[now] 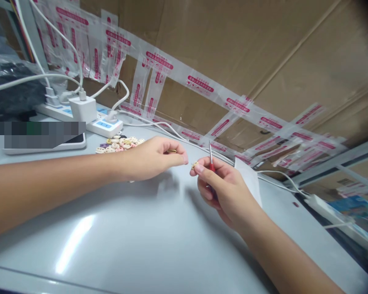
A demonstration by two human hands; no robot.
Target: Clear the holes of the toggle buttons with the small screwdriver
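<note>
My right hand (222,185) pinches a small beige bead-like piece (194,165) between thumb and forefinger. The same hand also grips a slim red-handled tool (212,163), its thin metal tip pointing up; most of the handle is hidden by the fingers. Just left of it, my left hand (159,157) is closed, thumb and forefinger drawn together. A small gold-coloured piece (171,151) shows in its curled fingers; its kind cannot be made out. Behind the left wrist lies a pile of small cream, pink, yellow and purple pieces (119,143), partly covered by the forearm.
Both hands are above a pale grey table (135,241). A white power strip (107,127) with a charger (83,109) and cables stands at the back left, near a phone-like device (79,143). Taped cardboard (190,110) walls off the back. White paper (248,175) lies behind my right hand.
</note>
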